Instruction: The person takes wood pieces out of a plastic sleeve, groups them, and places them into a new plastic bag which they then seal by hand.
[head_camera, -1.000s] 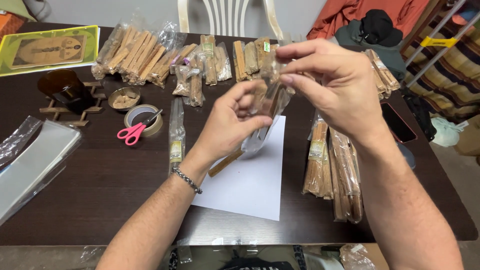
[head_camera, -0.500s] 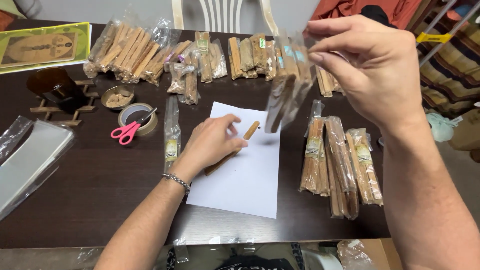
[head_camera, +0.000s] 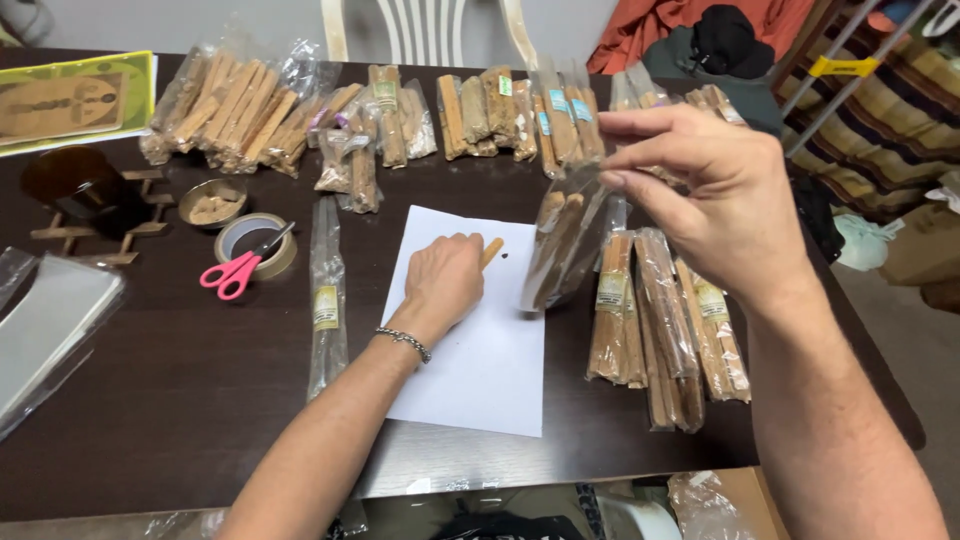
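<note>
Dark table (head_camera: 150, 400) before a white chair (head_camera: 425, 30); right hand (head_camera: 720, 200), now lower, pinches a clear bag (head_camera: 560, 250), left hand (head_camera: 440, 280) closed on a stick (head_camera: 491, 250) upon white paper (head_camera: 480, 370).

Clear plastic bag (head_camera: 562, 250): narrow, transparent, hanging upright and slightly tilted, lower end toward the left, pinched at its top by the fingertips of the right hand (head_camera: 715, 200). It holds two or more light brown wooden sticks, lying lengthwise inside and reaching from near the top to the bottom. The bag hangs above the right edge of the white paper sheet (head_camera: 480, 340), clear of the desk (head_camera: 180, 400)

Loose wooden stick (head_camera: 491, 251): short, tan, lying on the paper sheet, angled up to the right. The left hand (head_camera: 440, 285) rests palm down over its lower end; only the upper tip shows
</note>
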